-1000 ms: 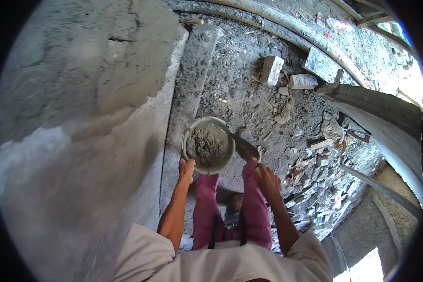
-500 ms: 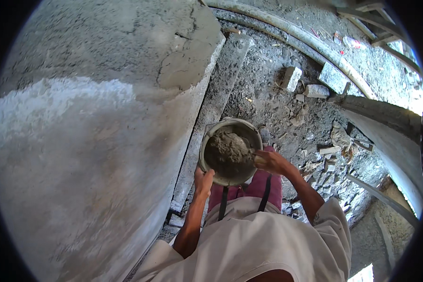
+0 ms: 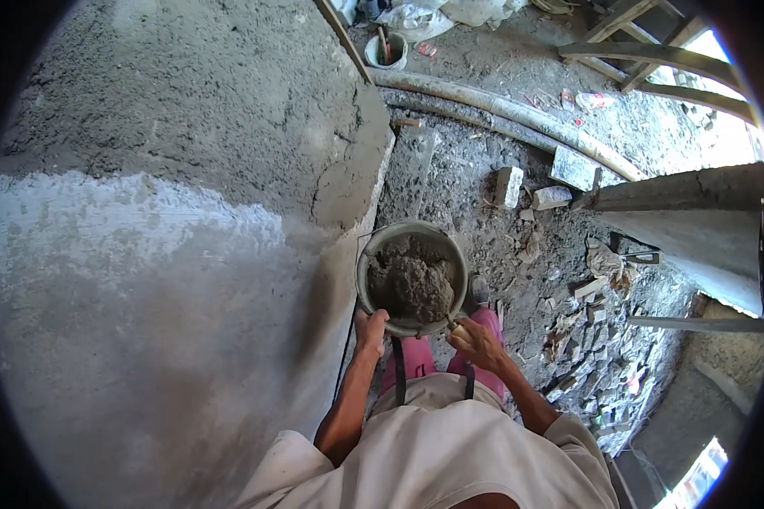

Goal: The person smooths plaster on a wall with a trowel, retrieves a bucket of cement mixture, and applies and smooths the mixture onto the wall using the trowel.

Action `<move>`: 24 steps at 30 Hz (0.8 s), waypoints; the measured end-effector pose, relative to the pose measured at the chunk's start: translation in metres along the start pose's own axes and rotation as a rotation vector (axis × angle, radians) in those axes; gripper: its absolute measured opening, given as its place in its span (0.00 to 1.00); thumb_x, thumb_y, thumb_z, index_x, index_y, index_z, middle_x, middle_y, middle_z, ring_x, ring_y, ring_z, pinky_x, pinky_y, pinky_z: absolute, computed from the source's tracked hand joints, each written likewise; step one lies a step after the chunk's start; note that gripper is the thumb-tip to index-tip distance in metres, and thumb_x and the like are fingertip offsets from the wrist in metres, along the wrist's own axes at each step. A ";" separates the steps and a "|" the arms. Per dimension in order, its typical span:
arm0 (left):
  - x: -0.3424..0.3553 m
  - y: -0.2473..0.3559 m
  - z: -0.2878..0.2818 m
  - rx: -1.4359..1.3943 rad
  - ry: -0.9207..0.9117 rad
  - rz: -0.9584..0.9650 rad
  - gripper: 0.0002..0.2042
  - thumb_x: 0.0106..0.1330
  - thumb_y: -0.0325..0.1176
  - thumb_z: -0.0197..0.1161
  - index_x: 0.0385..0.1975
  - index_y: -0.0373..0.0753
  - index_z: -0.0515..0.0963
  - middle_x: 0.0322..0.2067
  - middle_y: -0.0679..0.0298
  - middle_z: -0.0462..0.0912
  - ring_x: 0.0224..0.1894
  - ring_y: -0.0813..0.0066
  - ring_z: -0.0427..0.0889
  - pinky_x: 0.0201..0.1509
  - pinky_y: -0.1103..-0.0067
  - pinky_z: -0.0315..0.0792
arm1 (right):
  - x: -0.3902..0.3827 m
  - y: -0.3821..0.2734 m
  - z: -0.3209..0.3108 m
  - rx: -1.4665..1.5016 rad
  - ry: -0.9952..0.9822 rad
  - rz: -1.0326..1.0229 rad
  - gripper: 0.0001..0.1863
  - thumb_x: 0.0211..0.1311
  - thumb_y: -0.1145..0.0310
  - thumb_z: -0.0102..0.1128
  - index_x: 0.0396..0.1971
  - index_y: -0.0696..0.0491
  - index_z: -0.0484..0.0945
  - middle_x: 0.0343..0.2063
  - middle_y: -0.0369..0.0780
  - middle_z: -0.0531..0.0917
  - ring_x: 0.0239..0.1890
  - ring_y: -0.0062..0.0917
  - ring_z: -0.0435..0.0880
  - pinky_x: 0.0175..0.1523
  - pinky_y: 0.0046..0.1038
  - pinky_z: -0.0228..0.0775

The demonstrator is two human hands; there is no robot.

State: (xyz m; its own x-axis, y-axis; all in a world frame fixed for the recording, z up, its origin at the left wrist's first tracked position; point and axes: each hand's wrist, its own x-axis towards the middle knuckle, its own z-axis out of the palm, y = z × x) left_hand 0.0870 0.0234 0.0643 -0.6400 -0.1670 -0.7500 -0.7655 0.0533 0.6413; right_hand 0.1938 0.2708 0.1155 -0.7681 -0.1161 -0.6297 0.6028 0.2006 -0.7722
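A round grey bucket (image 3: 458, 263) is held in front of my body, with wet grey mortar (image 3: 416, 284) heaped inside. My left hand (image 3: 371, 329) grips its near left rim, thumb over the edge. At the near right rim my right hand (image 3: 477, 341) is closed round the pale handle of a trowel (image 3: 458, 329); its blade is hidden under the mortar. Left of the bucket stands a wall (image 3: 144, 280), with rough fresh plaster (image 3: 195, 85) on its upper part and a smoother surface below.
Long pipes (image 3: 518, 110) curve across the ground ahead. Broken blocks (image 3: 508, 187) and rubble (image 3: 598, 373) lie to the right, beside a low wall (image 3: 688, 237). Farther off are another bucket (image 3: 386, 53) with a tool in it, white sacks (image 3: 475, 10) and a wooden frame (image 3: 654, 55).
The view has shifted, bringing the far bucket and sacks in. My right hand has moved nearer my body along the bucket rim, and the mortar now sits heaped toward the near side.
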 end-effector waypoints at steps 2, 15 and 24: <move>0.013 0.002 -0.013 0.103 0.013 0.006 0.21 0.49 0.22 0.56 0.48 0.36 0.72 0.38 0.63 0.76 0.40 0.69 0.78 0.38 0.72 0.77 | -0.002 -0.016 0.013 0.205 0.043 0.082 0.20 0.67 0.54 0.53 0.49 0.54 0.74 0.27 0.37 0.78 0.22 0.20 0.76 0.26 0.26 0.69; 0.046 -0.078 -0.133 0.126 0.123 -0.007 0.30 0.44 0.19 0.57 0.54 0.37 0.68 0.46 0.61 0.76 0.44 0.65 0.78 0.40 0.71 0.77 | 0.082 -0.093 -0.025 0.554 1.358 -0.336 0.14 0.72 0.58 0.50 0.45 0.53 0.69 0.27 0.35 0.75 0.22 0.14 0.74 0.26 0.17 0.70; 0.015 -0.087 -0.162 0.041 0.221 -0.185 0.33 0.43 0.19 0.56 0.58 0.31 0.67 0.51 0.58 0.76 0.52 0.63 0.76 0.53 0.77 0.70 | 0.291 -0.214 0.175 0.387 0.714 -0.375 0.25 0.66 0.61 0.57 0.58 0.55 0.64 0.42 0.51 0.79 0.38 0.44 0.82 0.41 0.43 0.75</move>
State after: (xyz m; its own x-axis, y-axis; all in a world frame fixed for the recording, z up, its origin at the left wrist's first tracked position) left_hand 0.1550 -0.1428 0.0231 -0.4629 -0.3882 -0.7969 -0.8726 0.0411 0.4868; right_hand -0.1209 0.0242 0.0825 -0.8028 0.5513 -0.2273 0.2161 -0.0864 -0.9725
